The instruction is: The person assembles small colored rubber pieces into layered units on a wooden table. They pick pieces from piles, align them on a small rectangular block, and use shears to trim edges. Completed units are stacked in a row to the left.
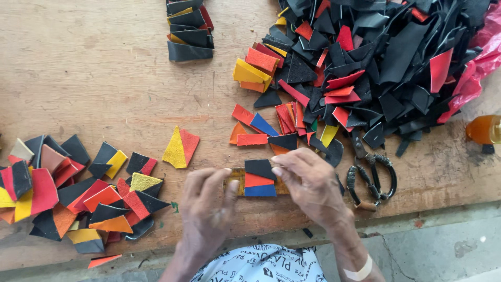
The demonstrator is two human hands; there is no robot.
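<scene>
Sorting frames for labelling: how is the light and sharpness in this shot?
Head view: soft, even daylight with faint shadows; both hands, left hand and right hand, look sharp; the black scrap pile loses detail; the orange bottle is cropped and slightly soft.

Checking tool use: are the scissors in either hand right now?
No, the scissors lie on the table, right of the right hand.

Black-handled scissors (371, 177) lie on the wooden table (104, 78) beside a big heap of black and red scraps (386, 52). An orange bottle (484, 129) sits near the right edge; glued patches (68, 193) crowd the left.
</scene>
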